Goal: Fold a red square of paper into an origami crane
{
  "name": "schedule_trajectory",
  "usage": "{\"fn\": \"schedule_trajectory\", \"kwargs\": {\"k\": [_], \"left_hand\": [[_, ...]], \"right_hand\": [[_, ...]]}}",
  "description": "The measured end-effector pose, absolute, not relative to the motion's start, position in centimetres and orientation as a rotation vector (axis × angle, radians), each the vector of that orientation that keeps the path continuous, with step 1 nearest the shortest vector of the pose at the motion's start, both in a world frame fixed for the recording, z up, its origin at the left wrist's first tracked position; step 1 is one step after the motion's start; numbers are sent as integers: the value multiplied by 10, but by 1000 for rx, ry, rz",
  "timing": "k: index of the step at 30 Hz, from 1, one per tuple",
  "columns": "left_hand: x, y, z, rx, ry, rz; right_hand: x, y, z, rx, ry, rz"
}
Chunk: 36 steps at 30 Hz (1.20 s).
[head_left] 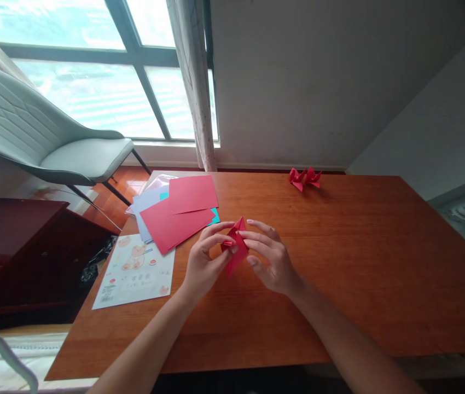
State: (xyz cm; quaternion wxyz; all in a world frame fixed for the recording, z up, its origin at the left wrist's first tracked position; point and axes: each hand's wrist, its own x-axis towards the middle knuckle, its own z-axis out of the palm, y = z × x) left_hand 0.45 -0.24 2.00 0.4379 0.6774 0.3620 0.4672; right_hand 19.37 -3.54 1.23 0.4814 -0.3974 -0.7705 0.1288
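Above the middle of a wooden table (339,273), both of my hands pinch a small folded piece of red paper (236,249). My left hand (205,260) grips its left side with thumb and fingertips closed on it. My right hand (267,254) holds its right side, fingers curled over the fold. The paper is partly folded into a pointed shape, with one tip up and one tip down.
A stack of red, blue and white paper sheets (177,210) lies at the table's left. In front of it is a paper pack with bear pictures (136,271). Two finished red paper figures (305,178) sit at the far edge. A grey chair (52,142) stands by the window.
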Motion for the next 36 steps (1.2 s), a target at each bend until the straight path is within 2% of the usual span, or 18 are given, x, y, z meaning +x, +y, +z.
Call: {"fn": "schedule_trajectory", "kwargs": {"k": [9,18,27,31,36], "left_hand": [[9,-5,17,1384,835,1097],[13,-5,19,1084,862,950],[14,-5,21,1095,920,928],[13,-5,18,1196,989,1032],[16,-13,15,1460,1061,1166]], "right_hand": [[185,-36,4,-1167,-1595,774],[183,-33,2,-1163,-1174,1130],[183,-31,8,-1166,-1067,1270],[186,-31,8,-1256,-1152,1111],[191,-35,7,-1415,-1512,274]]}}
